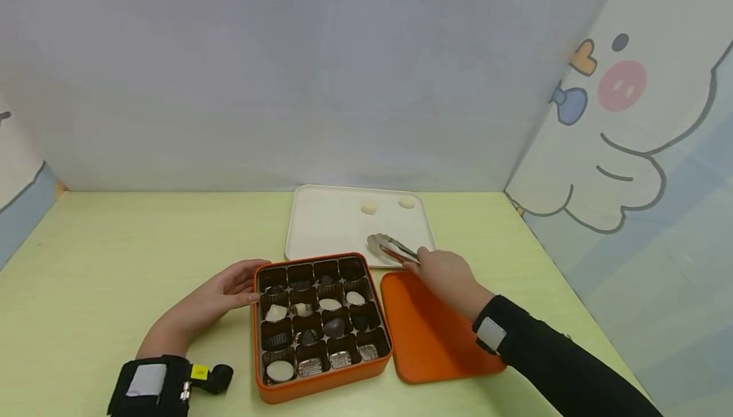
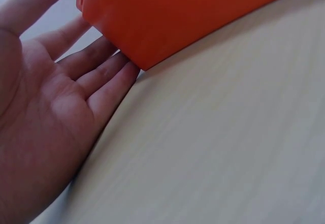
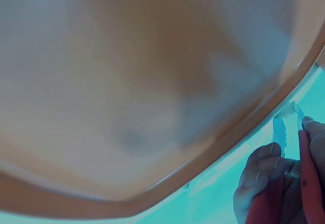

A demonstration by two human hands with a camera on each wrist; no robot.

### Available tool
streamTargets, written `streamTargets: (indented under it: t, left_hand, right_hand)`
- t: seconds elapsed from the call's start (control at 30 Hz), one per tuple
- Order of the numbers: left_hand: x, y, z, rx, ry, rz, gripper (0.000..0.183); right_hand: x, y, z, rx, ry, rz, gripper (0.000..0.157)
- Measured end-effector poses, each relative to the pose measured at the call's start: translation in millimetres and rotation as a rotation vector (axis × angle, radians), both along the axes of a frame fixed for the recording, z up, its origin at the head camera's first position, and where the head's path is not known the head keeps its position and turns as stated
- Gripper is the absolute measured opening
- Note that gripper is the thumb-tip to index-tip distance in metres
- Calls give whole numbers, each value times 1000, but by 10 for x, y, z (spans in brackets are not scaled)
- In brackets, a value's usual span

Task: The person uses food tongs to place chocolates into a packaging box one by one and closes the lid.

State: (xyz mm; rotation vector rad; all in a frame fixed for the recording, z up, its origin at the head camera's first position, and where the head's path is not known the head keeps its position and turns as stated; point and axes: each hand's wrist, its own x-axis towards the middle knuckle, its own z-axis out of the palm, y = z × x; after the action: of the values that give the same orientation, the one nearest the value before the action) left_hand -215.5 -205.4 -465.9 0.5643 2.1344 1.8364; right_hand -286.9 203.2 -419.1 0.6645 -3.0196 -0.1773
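- The tongs (image 1: 404, 249) are grasped by the right hand (image 1: 449, 277); their tips are held over the near right part of the white tray (image 1: 321, 226).
- On this tray, two pale pieces (image 1: 369, 208) are seen farther back.
- The corner of the orange box (image 1: 326, 382), divided into compartments, is touched by the left hand (image 1: 220, 289), its fingers extended, not clenched.
- The orange lid (image 1: 435, 334) is laid just beside the box.

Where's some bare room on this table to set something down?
Widest: the table left of the white tray, beyond the left hand. The tray's left side is bare too. Crowded: around the orange box, lid, tongs and right hand.
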Motion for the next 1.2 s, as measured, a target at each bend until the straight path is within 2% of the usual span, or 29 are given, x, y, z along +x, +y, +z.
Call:
streamTargets:
  t: [0.13,0.33,0.43,0.53,0.77,0.97,1.2]
  left_hand:
    - [6,6,-8,3,-7,7,51]
    - [14,12,1,4,-43,35,52]
    - [14,8,-6,4,-37,33,52]
    - [12,4,-16,5,-25,22,52]
    - [2,4,-24,1,0,-5,51]
    - [6,1,4,-6,4,0,51]
    - [-1,-7,-1,-24,11,-4,51]
  right_hand:
    - [77,9,55,-24,31,17,38]
    - [268,-39,201,-51,172,134,39]
    - [374,-96,272,-40,228,189,40]
    - [481,-155,334,-39,239,235,42]
    - [736,-302,375,-69,141,314,38]
    - [875,-370,350,-12,186,454,41]
    - [898,-382,356,-5,240,629,42]
